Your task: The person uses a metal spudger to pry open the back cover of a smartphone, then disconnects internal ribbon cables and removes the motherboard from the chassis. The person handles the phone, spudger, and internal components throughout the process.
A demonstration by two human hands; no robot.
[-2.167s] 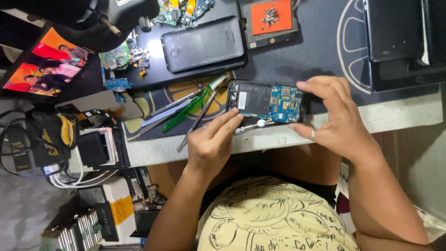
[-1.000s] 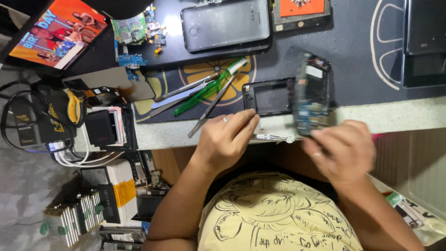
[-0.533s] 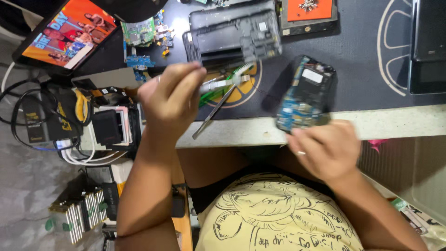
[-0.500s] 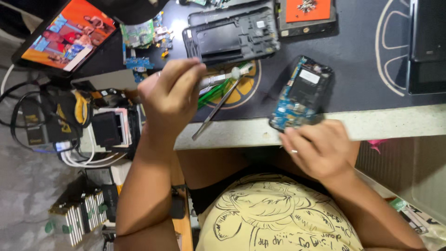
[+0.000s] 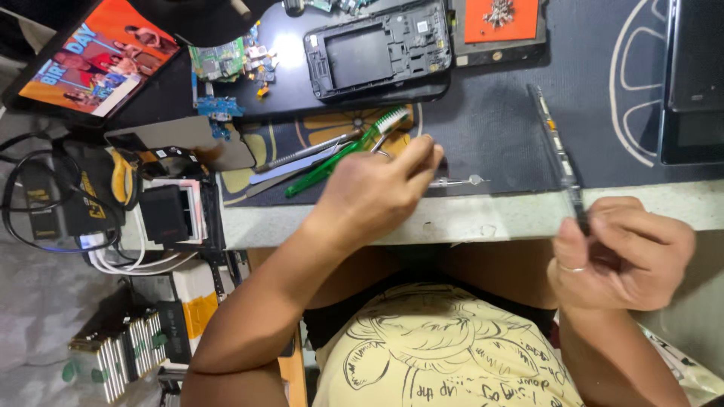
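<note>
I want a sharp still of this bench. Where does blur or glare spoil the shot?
Head view: the left hand over the green-handled toothbrush is slightly motion-soft; the thin phone board, edge-on in the right hand, shows little detail; the glossy black tray carries a faint sheen; lighting is otherwise even.

Only 1 view is given, from a camera worn on the person's head. It looks steeply down over the yellow printed shirt (image 5: 445, 354) and both forearms onto the near edge of the workbench (image 5: 483, 218), which runs across the frame's middle. It sits close: the left hand (image 5: 373, 192) and right hand (image 5: 622, 252) fill much of the width (floor clutter shows at far left). No 2nd view shares the scene.
</note>
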